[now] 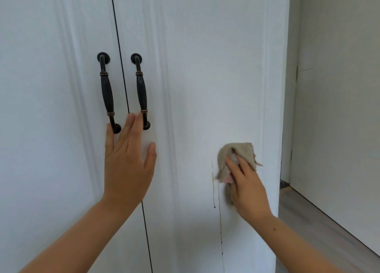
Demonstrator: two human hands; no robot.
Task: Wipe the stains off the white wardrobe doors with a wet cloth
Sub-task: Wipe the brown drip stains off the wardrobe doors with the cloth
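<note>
Reaching up from the bottom edge with two bare arms. Laying the left hand (127, 159) flat across the dark gap (121, 56) between the doors, fingers straight and spread wide, holding nothing, fingertips lying over the bottom ends of the two dark handles (141, 91). Gripping the cloth (230, 153) in the right hand (249, 190), fingers curling into the bunch and pushing it onto the right door (205, 67), low down and near its right edge.

Seeming to be only part way through the job. Leaving thin brown stains (220, 221) just left of the cloth, running down and out of sight at the bottom, with little dark dots along them. Looking clean higher up on this door and on the left door (41, 87), though being hard to tell whether wiped or never dirty. Most likely needing more rubbing lower down.

Holding the cloth crumpled, its long way going up and down, from above the fingertips to under the palm, with a frayed corner poking out to the right. Matching the long way of the stains and of the tall doors, also up and down.

Showing, farther off on the right, a plain pale wall (339, 87) and a strip of grey wood floor (308, 221).
</note>
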